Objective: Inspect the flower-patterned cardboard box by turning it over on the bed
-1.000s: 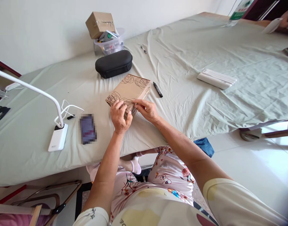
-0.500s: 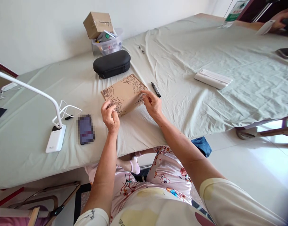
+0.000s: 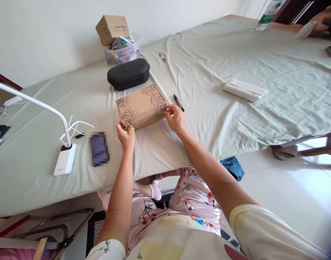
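Note:
A flat brown cardboard box [image 3: 142, 102] with dark scribbled loops at its corners rests on the cloth, its lid down and its front side facing me. My left hand [image 3: 126, 136] is closed at the box's front left corner, with the thumb on the front and fingers behind the edge. At the front right corner, my right hand [image 3: 176, 117] pinches the side of the box between thumb and fingers. The fingertips on the far side of the box are partly hidden. Just beyond my right hand lies a black marker [image 3: 179, 103].
Behind the box sit a black zip case [image 3: 129, 74] and a clear plastic bin [image 3: 123, 54] with a small carton [image 3: 112, 29] on top. To the left are a phone [image 3: 99, 148] and a white lamp [image 3: 65, 159]. A white oblong object [image 3: 245, 90] lies right; another person's hand [image 3: 321, 22] shows far right.
The box lid has come down flat, and the front side now shows squarely. My left hand has turned and lowered onto the front left corner; my right hand has barely shifted.

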{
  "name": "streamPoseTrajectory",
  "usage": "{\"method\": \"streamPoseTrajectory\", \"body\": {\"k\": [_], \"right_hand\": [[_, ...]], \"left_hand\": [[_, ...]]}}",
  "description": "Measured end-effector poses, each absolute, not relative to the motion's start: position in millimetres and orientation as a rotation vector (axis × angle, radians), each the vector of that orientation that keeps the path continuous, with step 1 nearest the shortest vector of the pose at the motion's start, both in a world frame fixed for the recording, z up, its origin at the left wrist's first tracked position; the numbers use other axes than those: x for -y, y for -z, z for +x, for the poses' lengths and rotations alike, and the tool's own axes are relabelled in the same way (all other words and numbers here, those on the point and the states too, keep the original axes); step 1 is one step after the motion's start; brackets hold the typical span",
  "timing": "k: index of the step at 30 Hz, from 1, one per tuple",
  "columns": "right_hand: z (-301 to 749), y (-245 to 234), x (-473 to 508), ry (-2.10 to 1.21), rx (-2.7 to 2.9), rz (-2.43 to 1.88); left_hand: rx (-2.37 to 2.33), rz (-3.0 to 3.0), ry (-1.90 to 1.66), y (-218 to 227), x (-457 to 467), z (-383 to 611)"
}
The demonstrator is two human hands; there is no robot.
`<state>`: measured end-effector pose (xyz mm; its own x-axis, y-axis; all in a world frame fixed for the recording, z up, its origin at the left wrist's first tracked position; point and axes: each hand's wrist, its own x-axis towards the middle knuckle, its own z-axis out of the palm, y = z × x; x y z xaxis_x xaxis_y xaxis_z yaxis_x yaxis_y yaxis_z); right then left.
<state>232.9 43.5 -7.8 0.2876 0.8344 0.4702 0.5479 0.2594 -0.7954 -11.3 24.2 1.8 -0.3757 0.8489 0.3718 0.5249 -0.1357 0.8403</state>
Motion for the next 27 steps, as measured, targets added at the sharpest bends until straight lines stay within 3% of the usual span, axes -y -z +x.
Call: {"method": "streamPoseTrajectory", "body": {"k": [5,13,15,21,27], "right_hand": [[231,5,-37,-0.322,1.607,-1.708],[231,4,-37,-0.313,1.628,-1.672],[231,1,-36,-0.284,1.562,-1.52],[228,-17,-22,-0.123,1.31,-1.039],[228,-25,-15,0.012,1.28,-0.956]], "left_hand": [[-2.241,1.717,-0.957,-13,-14,-9],[-2.29,1.739,-0.95,-16,-14,-11],[-2.259,1.736,-1.071,-15,-16,-13],[-1.72,1.821,-1.996,-10,-11,-14],[-1.578,1.913,-2.134,-10,-8,-11]]}}
